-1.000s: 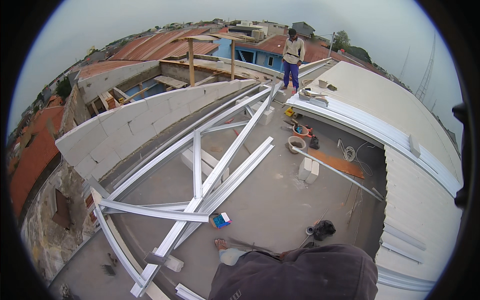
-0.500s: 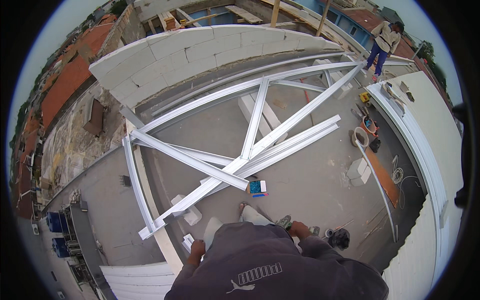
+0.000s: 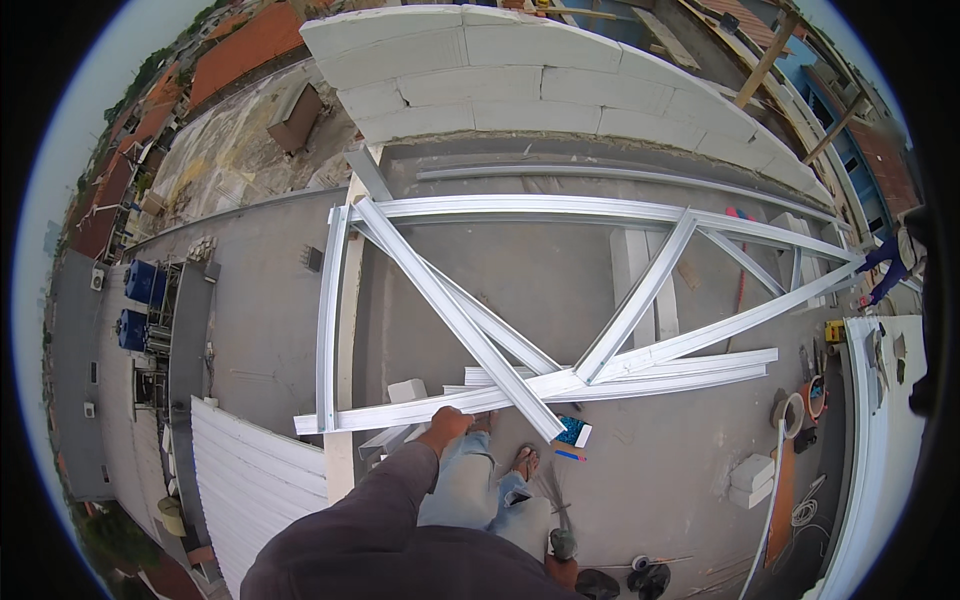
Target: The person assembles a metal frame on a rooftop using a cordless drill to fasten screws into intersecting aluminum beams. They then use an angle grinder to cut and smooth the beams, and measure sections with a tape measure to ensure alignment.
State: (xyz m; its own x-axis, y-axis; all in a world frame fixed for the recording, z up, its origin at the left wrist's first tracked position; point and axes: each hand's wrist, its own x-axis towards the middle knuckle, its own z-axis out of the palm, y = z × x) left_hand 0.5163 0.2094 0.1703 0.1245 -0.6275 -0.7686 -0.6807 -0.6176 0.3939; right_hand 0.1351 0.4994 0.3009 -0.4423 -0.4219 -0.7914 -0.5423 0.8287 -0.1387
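Note:
A silvery steel truss [image 3: 520,207], made of channel pieces, lies over the grey floor ahead of me. At its near lower channel, my left hand [image 3: 450,424] is closed on the edge, left of where a loose-ended diagonal channel [image 3: 460,320] crosses. Low in the picture, my right hand [image 3: 563,570] is wrapped round a green power drill [image 3: 562,544], partly hidden by my body. Just beyond my sandalled foot sits a small open box [image 3: 572,431] of blue-green pieces too small to name, with a blue and pink marker [image 3: 570,455] beside it.
White blocks [image 3: 752,480] stand at right, near buckets [image 3: 788,412] and a coiled cable [image 3: 804,512]. A block wall [image 3: 560,75] runs along the far side. Another person [image 3: 890,262] stands at the far right. Corrugated sheet [image 3: 250,470] lies at left.
My left hand has reached forward from beside my leg to the truss's near channel. My view has swung left, and the drill in my right hand now sits lower in the picture.

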